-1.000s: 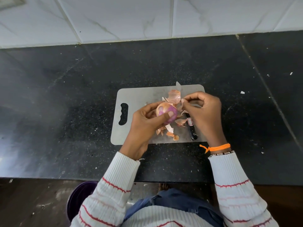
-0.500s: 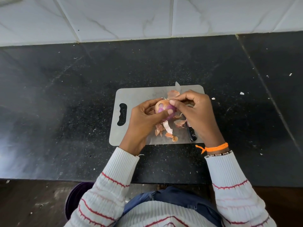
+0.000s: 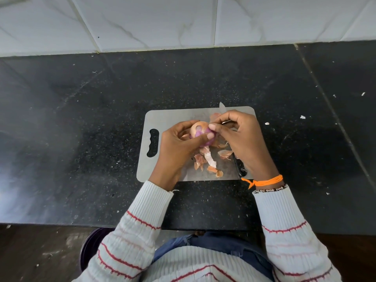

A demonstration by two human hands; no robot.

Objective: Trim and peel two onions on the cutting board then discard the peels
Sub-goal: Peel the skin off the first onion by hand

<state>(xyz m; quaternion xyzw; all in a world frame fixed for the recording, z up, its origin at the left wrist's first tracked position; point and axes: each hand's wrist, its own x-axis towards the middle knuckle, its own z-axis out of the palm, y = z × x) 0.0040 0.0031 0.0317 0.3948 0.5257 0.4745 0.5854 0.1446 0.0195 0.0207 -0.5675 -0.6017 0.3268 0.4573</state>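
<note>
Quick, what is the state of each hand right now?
Left hand: closed, holding the onion above the cutting board.
Right hand: closed, fingertips pinching at the onion's skin.

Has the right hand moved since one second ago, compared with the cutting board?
Yes. The right hand moved left across the cutting board and closed in on the onion, where its fingertips now pinch the skin. The left hand grips the onion.

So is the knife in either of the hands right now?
No. The knife lies on the cutting board under the right hand, while the left hand grips the onion.
</note>
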